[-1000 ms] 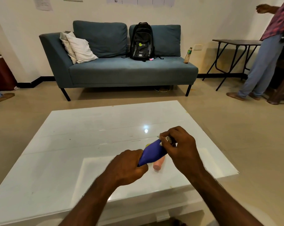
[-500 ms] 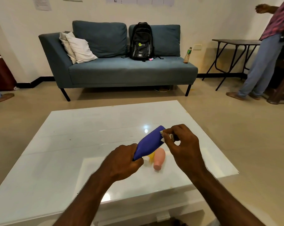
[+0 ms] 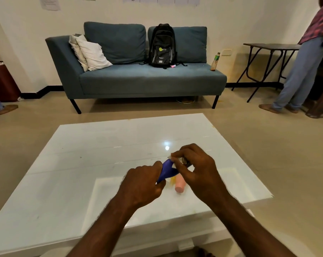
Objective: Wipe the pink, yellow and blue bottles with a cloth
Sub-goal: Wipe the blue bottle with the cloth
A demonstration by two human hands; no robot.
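Observation:
My left hand grips the lower end of the blue bottle, held tilted above the white glass table. My right hand is closed over the bottle's upper end, pinching a small pale cloth against it; most of the cloth is hidden by my fingers. Under the hands the pink bottle lies on the table. Only a sliver of the yellow bottle shows beside it.
A blue sofa with pillows, a black backpack and a small bottle stands beyond the table. A person stands at the right by a dark folding table. The glass table's right corner is near my right arm.
My right hand slid down over the blue bottle's upper end, covering it. The bottle dropped lower, closer to the pink bottle, and my left hand shifted slightly right.

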